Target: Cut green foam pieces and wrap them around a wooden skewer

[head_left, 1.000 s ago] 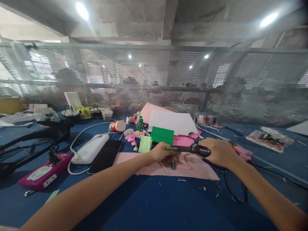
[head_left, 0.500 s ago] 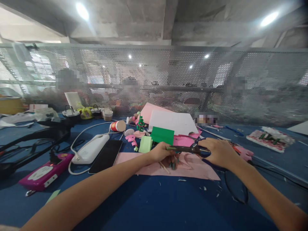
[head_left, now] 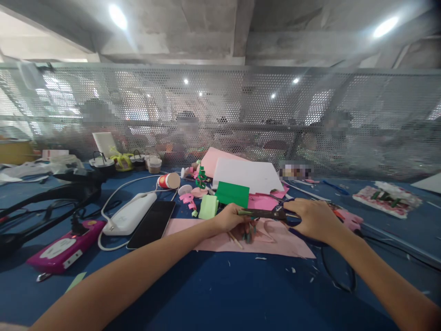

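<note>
My right hand (head_left: 312, 218) grips a pair of scissors (head_left: 265, 214) by the handles, the dark blades pointing left. My left hand (head_left: 229, 218) is closed near the blade tips, its fingers pinched together; what lies between them is hidden. Below both hands a pink sheet (head_left: 292, 246) is spread on the blue table. Thin wooden sticks (head_left: 236, 240) and small curled pink and greenish bits rest on that sheet, under the blades. Just behind the left hand are a dark green paper piece (head_left: 232, 194) and light green paper pieces (head_left: 208, 207).
A white sheet (head_left: 246, 174) lies over pink paper behind my hands. To the left are a black phone (head_left: 151, 225), a white power bank (head_left: 131, 214) with a cable, and a magenta power strip (head_left: 67, 246). A perforated metal screen (head_left: 223, 101) stands at the table's back.
</note>
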### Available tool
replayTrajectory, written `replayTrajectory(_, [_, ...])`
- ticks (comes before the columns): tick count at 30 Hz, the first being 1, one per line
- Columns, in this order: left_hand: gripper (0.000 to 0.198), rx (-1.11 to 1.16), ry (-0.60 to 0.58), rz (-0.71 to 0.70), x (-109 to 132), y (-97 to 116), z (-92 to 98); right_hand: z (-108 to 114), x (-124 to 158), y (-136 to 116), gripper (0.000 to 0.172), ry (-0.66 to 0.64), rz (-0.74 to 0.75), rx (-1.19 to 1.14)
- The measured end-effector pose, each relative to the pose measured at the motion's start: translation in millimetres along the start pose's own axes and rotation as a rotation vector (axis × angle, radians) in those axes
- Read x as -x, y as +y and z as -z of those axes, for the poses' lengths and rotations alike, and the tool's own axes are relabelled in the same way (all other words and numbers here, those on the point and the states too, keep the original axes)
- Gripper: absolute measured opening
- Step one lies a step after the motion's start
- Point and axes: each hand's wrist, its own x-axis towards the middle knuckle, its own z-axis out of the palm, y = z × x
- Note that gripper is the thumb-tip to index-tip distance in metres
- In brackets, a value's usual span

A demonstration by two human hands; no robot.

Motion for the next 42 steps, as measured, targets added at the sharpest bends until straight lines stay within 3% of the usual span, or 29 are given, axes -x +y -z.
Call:
replayTrajectory(9, [0.032, -0.002, -0.01, -0.019, -0.9, -3.0, 1.6, 5.7, -0.7, -3.5, 0.015, -0.093, -0.026, 0.026])
replayTrajectory(42, [0.037, -0.054, -0.021, 0.005, 2.8, 0.2, 1.6, 12.0, -2.9, -13.9, 0.01, -0.099, -0.009, 0.077])
